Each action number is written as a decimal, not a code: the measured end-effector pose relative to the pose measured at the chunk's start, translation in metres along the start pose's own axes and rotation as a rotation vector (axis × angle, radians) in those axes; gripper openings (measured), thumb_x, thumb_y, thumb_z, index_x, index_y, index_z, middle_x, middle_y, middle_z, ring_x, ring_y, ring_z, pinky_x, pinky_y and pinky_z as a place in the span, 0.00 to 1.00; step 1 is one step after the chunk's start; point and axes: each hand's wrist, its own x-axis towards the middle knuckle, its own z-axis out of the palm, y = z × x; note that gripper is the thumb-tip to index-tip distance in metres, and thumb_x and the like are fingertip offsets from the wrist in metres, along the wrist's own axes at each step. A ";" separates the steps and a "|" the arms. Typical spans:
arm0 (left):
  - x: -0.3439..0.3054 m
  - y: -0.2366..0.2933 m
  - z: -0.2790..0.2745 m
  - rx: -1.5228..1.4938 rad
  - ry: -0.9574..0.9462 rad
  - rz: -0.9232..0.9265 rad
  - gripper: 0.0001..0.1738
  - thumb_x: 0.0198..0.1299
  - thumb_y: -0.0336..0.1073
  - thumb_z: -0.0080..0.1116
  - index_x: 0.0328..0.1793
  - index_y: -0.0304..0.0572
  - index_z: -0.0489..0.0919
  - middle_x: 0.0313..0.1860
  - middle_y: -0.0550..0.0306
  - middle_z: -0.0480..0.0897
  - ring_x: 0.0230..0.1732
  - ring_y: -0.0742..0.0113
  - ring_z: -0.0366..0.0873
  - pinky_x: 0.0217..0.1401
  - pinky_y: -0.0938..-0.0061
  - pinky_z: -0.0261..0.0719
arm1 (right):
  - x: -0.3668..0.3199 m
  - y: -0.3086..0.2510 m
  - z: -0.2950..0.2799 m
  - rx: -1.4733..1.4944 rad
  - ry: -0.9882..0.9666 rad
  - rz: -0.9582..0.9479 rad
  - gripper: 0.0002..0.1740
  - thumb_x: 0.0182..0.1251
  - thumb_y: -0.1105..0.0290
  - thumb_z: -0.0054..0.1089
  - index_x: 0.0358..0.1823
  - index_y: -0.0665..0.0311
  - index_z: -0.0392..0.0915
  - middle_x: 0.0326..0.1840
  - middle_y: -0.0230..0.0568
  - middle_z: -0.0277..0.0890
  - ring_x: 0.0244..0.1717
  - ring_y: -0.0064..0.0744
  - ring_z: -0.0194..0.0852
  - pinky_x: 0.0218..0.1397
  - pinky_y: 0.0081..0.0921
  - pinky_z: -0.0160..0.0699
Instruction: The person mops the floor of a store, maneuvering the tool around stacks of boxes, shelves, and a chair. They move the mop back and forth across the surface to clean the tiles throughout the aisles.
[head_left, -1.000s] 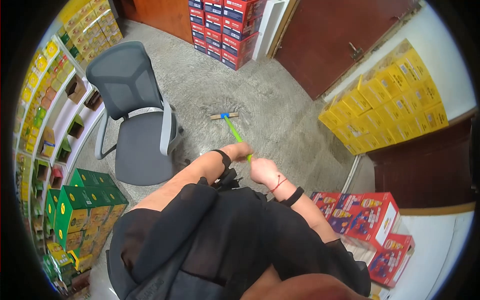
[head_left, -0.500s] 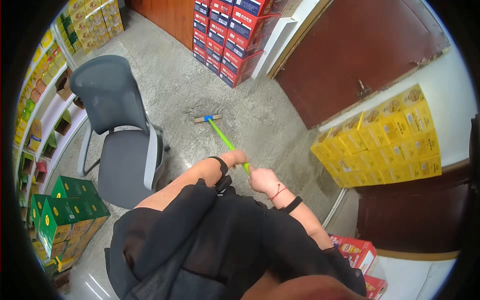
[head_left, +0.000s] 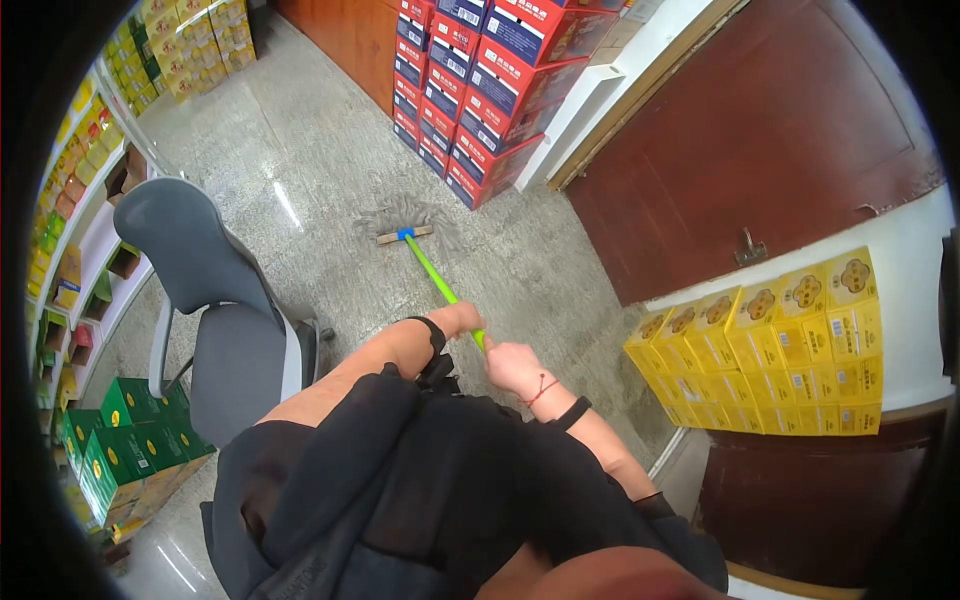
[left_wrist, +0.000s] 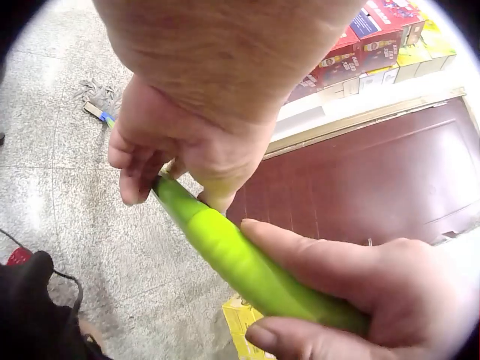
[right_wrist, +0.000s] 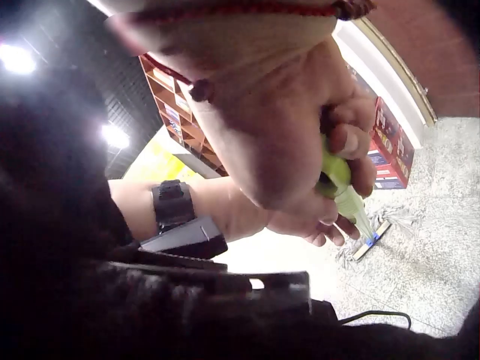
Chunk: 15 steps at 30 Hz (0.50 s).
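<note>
A mop with a bright green handle (head_left: 430, 268) reaches from the hands to a flat head (head_left: 404, 235) with a blue joint; grey strands fan out on the floor. My left hand (head_left: 460, 318) grips the handle further down, its fingers curled round it in the left wrist view. At the upper end, my right hand (head_left: 514, 368) holds the handle, with thumb and fingers on either side of the green grip (left_wrist: 232, 255). In the right wrist view, the right hand (right_wrist: 300, 142) wraps the handle's end, and the left hand (right_wrist: 307, 225) shows beyond it.
A grey office chair (head_left: 235, 350) stands at the left, near shelves and green boxes (head_left: 140, 430). Red and blue boxes (head_left: 480, 100) are stacked ahead by a dark red door (head_left: 740, 150). Yellow boxes (head_left: 770, 350) line the right wall.
The head view has shifted, so the door and yellow boxes show more fully and the chair sits further left. The mop head appears further left. Both hands keep hold of the handle.
</note>
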 end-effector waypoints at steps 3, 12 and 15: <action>0.031 0.008 -0.022 -0.003 0.002 0.020 0.26 0.51 0.51 0.49 0.28 0.26 0.77 0.21 0.45 0.77 0.17 0.57 0.77 0.22 0.67 0.78 | 0.026 0.030 -0.016 -0.019 0.005 -0.054 0.22 0.55 0.66 0.45 0.52 0.69 0.66 0.27 0.49 0.77 0.31 0.48 0.76 0.34 0.41 0.74; 0.123 0.041 -0.112 0.139 0.084 -0.029 0.12 0.54 0.36 0.47 0.40 0.38 0.75 0.29 0.48 0.78 0.27 0.57 0.80 0.24 0.65 0.79 | 0.125 0.121 -0.098 -0.070 0.038 -0.226 0.19 0.53 0.69 0.43 0.46 0.68 0.71 0.30 0.49 0.77 0.33 0.47 0.77 0.35 0.39 0.75; 0.150 0.026 -0.140 0.182 0.078 0.076 0.15 0.54 0.38 0.48 0.44 0.39 0.75 0.34 0.46 0.79 0.31 0.57 0.80 0.24 0.68 0.80 | 0.142 0.126 -0.138 -0.101 -0.011 -0.321 0.17 0.52 0.70 0.43 0.42 0.69 0.73 0.29 0.50 0.77 0.33 0.46 0.77 0.35 0.39 0.75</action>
